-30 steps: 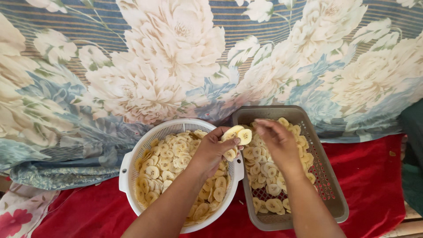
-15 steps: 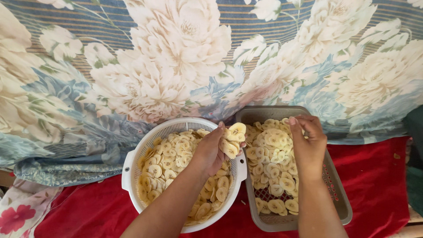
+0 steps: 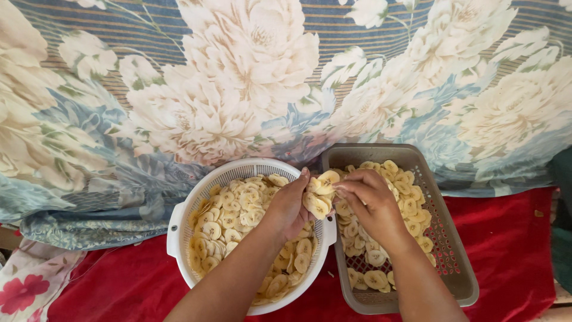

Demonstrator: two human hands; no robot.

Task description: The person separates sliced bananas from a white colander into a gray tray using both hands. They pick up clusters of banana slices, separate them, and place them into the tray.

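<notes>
A round white perforated basket [image 3: 179, 229] holds many pale yellow banana slices [image 3: 229, 217]. Beside it on the right stands a rectangular grey-brown slotted tray [image 3: 453, 250] with more slices spread inside. My left hand [image 3: 289, 206] hovers over the basket's right rim, gripping a small stack of banana slices [image 3: 319, 197]. My right hand [image 3: 369, 203] is over the tray's left side, its fingertips pinching at that same stack. Both forearms reach in from the bottom edge.
Basket and tray sit on a red cloth [image 3: 119, 286]. A large floral fabric [image 3: 250, 83] in cream and blue covers the whole background. A white cloth with red flowers [image 3: 27, 289] lies at the bottom left.
My right hand has come back from the tray's middle to the stack in my left hand. The left hand has stayed over the basket rim.
</notes>
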